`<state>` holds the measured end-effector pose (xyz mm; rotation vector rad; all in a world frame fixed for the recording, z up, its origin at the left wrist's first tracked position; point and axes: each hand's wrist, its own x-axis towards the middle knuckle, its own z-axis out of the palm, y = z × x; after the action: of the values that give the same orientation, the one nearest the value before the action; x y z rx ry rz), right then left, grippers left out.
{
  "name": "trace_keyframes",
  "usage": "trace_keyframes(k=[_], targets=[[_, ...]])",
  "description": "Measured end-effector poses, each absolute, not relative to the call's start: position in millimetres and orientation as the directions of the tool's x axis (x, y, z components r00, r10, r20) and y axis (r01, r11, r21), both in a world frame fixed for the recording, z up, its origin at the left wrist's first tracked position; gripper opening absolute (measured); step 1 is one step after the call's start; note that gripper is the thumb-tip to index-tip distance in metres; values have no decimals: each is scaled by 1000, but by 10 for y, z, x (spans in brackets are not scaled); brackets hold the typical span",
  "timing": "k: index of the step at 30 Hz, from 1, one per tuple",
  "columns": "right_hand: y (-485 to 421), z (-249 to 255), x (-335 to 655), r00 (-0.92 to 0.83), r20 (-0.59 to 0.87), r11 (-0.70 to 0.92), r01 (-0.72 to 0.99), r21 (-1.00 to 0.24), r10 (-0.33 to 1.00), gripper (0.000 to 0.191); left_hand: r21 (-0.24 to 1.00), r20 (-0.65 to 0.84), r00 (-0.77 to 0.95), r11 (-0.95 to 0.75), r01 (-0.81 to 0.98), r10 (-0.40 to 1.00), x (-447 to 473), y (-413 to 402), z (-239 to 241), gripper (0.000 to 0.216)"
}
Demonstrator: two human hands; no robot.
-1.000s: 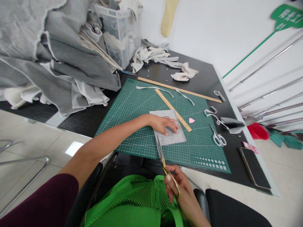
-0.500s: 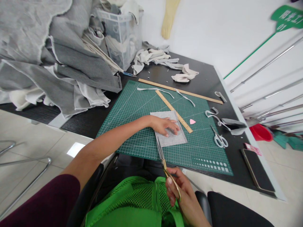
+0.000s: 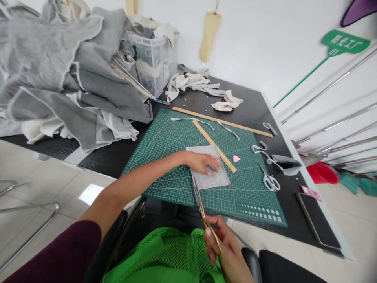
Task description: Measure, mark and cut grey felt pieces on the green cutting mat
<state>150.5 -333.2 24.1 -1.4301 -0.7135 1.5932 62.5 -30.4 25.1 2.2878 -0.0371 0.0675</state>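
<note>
On the green mat, rests the loosely spread left hand on grey cloth; grips gold-handled scissors in the curled right hand.

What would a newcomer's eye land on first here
Probably the big heap of gray fabric at the upper left, piled on the dark table. Next, the green cutting mat at center, where the left hand rests on a gray cloth piece and the right hand holds gold-handled scissors.
</note>
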Motion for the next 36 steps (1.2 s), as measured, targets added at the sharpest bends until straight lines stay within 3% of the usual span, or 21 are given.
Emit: trace_keyframes(k=[3,6,8,11,16,19,21,26,36], targets=[[-3325,219,1505,19,-477,-462,-217,-860,879,46,715,254,959,-692,-101,123,626,-383,330,31],[-3328,212,1499,25,-461,-447,-203,-871,887,47,679,452,797,-734,-16,401,520,-555,357,32],[-3341,220,1497,32,-465,-451,-201,-870,885,46,685,490,666,-721,104,562,368,-727,321,30],[-3371,228,1511,9,-483,-468,-238,-851,875,48,670,480,555,-692,269,680,60,-1050,216,25],[-3418,198,1553,-27,-501,-486,-291,-824,865,46,392,550,586,-803,449,596,-362,-1611,57,15],[-3424,206,1554,-31,-505,-492,-278,-825,863,45,150,579,693,-891,428,430,-429,-1824,7,14],[-3416,229,1545,-24,-507,-496,-259,-829,861,44,60,555,747,-913,403,366,-414,-1889,-2,13],[-3385,262,1538,-25,-496,-486,-247,-838,868,45,92,456,773,-887,452,441,-339,-1905,29,16],[-3429,114,1541,-44,-465,-459,-265,-848,884,39,156,403,802,-896,415,441,-326,-1887,37,18]])
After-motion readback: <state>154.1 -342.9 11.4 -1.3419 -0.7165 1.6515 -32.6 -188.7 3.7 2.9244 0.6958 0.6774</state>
